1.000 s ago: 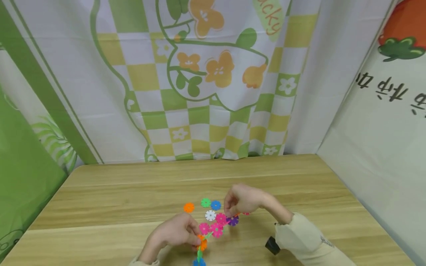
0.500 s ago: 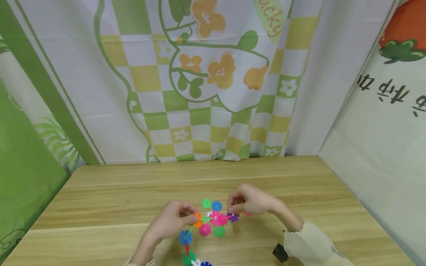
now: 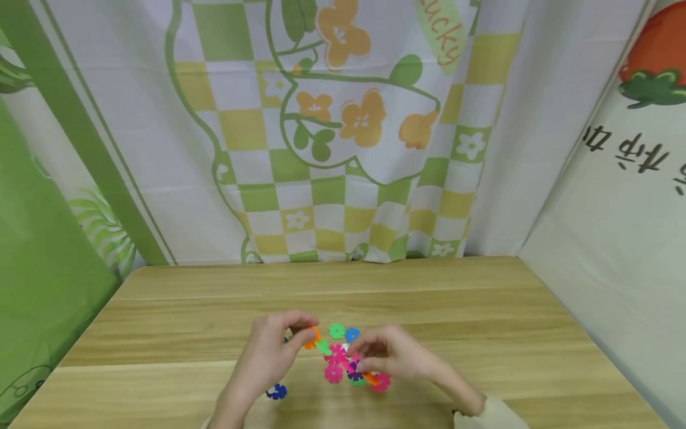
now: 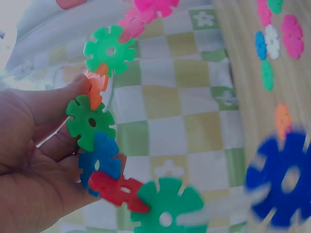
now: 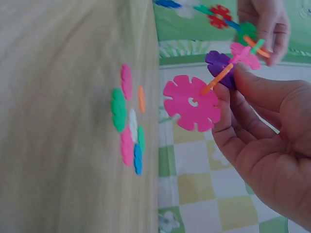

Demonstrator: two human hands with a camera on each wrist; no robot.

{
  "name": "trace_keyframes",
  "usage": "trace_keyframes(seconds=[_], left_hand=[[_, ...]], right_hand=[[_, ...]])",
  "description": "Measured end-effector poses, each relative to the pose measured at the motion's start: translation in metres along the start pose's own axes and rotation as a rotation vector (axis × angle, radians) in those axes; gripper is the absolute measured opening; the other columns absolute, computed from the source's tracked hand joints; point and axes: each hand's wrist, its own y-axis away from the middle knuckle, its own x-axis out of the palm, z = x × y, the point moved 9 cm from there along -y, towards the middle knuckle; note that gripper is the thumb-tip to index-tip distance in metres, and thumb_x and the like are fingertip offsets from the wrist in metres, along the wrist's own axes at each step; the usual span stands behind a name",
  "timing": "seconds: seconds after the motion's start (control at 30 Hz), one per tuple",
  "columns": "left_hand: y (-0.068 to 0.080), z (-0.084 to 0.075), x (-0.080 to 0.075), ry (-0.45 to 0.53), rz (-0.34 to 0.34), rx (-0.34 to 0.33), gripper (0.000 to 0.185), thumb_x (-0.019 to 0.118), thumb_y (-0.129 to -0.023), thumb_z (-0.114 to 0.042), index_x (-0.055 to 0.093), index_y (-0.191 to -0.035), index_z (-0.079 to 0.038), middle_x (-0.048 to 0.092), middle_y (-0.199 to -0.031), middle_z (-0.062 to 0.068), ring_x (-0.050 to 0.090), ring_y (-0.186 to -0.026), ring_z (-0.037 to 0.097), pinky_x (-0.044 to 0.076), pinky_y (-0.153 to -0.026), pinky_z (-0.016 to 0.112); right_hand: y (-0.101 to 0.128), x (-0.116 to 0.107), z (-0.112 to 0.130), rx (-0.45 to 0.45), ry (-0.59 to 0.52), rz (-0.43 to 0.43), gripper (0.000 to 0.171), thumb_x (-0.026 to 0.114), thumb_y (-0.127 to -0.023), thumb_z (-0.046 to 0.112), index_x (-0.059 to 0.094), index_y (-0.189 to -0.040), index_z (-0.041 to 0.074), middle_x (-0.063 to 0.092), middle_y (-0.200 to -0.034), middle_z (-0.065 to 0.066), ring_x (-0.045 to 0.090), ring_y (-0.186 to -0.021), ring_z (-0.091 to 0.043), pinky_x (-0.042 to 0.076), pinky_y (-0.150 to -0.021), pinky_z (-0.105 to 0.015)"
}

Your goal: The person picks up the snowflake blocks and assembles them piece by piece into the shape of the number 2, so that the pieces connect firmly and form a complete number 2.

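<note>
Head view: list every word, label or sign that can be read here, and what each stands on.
"ucky": orange letters on a pale green band of the checked backdrop cloth, cut off by the top edge.
Dark brush characters on the right-hand banner: they appear upside down, not readable.
Plastic flower discs: no text seen.

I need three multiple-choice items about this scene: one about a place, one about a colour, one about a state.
1. Where do the loose discs lie?
A. on the wooden table
B. on the floor
C. in a box

2. What colour is the large disc nearest the right hand?
A. yellow
B. pink
C. black

3. How is the left hand?
A. flat on the table
B. out of view
C. gripping the chain of joined discs

Answers:
1 A, the head view shows them on the table.
2 B, the right wrist view shows it pink.
3 C, its fingers curl round the chain.
</note>
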Motion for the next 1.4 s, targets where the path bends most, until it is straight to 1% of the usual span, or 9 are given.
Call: trace_keyframes(seconds=[0.27,0.53,0.73,0.93,1.07,1.17,1.27,1.3,1.4], left_hand=[[0.005,-0.048,-0.009,-0.197,-0.123,0.308,0.016,0.076,-0.076,0.004,0.073,-0.086,-0.009,0.071,-0.081,-0.004,0.063,-0.075,0.006,0.053,-0.072,0.026],[-0.010,-0.088,-0.001,-0.406,-0.091,0.427,0.016,0.074,-0.079,0.002,0.074,-0.090,-0.010,0.071,-0.082,-0.001,0.064,-0.080,0.013,0.047,-0.082,0.042],[-0.016,-0.102,0.001,-0.342,-0.122,0.490,0.015,0.071,-0.080,0.006,0.073,-0.088,-0.007,0.070,-0.082,0.001,0.065,-0.077,0.011,0.051,-0.077,0.036],[0.017,-0.106,-0.014,-0.229,-0.359,0.580,0.020,0.077,-0.075,0.002,0.073,-0.088,-0.012,0.069,-0.085,-0.007,0.063,-0.080,0.009,0.051,-0.076,0.025],[0.031,-0.080,-0.012,-0.067,-0.405,0.468,0.014,0.076,-0.078,-0.002,0.073,-0.086,-0.013,0.069,-0.079,-0.011,0.062,-0.071,0.003,0.051,-0.066,0.017],[0.022,-0.041,0.005,0.098,-0.310,0.222,0.005,0.071,-0.087,-0.011,0.072,-0.091,-0.010,0.071,-0.082,-0.007,0.063,-0.073,0.004,0.053,-0.064,0.019],[0.010,-0.010,0.029,0.280,-0.191,0.004,0.024,0.063,-0.094,-0.021,0.067,-0.110,-0.003,0.070,-0.101,0.007,0.067,-0.086,0.014,0.054,-0.072,0.022],[0.007,-0.005,0.037,0.332,-0.152,-0.042,0.032,0.059,-0.096,-0.025,0.063,-0.117,-0.001,0.068,-0.109,0.012,0.067,-0.092,0.019,0.055,-0.076,0.024],[0.000,-0.006,0.057,0.491,-0.078,-0.063,0.045,0.057,-0.098,-0.024,0.051,-0.131,0.006,0.060,-0.122,0.022,0.064,-0.102,0.026,0.053,-0.084,0.025]], right_hand=[[-0.001,0.018,0.013,-0.166,0.062,-0.098,0.005,0.066,-0.087,-0.002,0.069,-0.091,-0.002,0.071,-0.084,-0.010,0.067,-0.075,-0.006,0.056,-0.064,-0.022],[0.004,0.009,0.010,-0.232,-0.053,-0.382,0.005,0.067,-0.085,-0.007,0.068,-0.088,-0.003,0.069,-0.079,-0.016,0.067,-0.073,-0.008,0.058,-0.061,-0.030],[0.006,0.006,0.002,-0.185,-0.170,-0.452,0.004,0.064,-0.087,-0.005,0.066,-0.090,-0.007,0.068,-0.081,-0.022,0.067,-0.074,-0.007,0.058,-0.063,-0.031],[0.007,-0.007,0.003,-0.144,-0.248,-0.498,0.013,0.063,-0.088,-0.003,0.062,-0.094,-0.015,0.066,-0.085,-0.029,0.065,-0.077,-0.004,0.058,-0.070,-0.029],[0.008,-0.029,0.014,-0.153,-0.238,-0.562,0.015,0.064,-0.087,-0.004,0.062,-0.095,-0.016,0.065,-0.086,-0.029,0.064,-0.074,-0.005,0.057,-0.069,-0.028],[0.011,-0.042,0.021,-0.135,-0.254,-0.606,0.016,0.064,-0.087,-0.003,0.061,-0.097,-0.015,0.065,-0.088,-0.029,0.065,-0.074,-0.006,0.057,-0.070,-0.029],[0.013,-0.049,0.026,-0.078,-0.297,-0.647,0.018,0.064,-0.088,-0.001,0.061,-0.098,-0.015,0.065,-0.089,-0.026,0.064,-0.075,-0.008,0.057,-0.073,-0.028],[0.014,-0.049,0.027,-0.054,-0.325,-0.662,0.018,0.064,-0.088,0.000,0.061,-0.099,-0.015,0.065,-0.090,-0.024,0.064,-0.075,-0.009,0.057,-0.074,-0.028],[0.015,-0.048,0.030,0.005,-0.390,-0.706,0.019,0.065,-0.088,-0.001,0.060,-0.099,-0.015,0.066,-0.090,-0.018,0.065,-0.076,-0.011,0.056,-0.076,-0.028]])
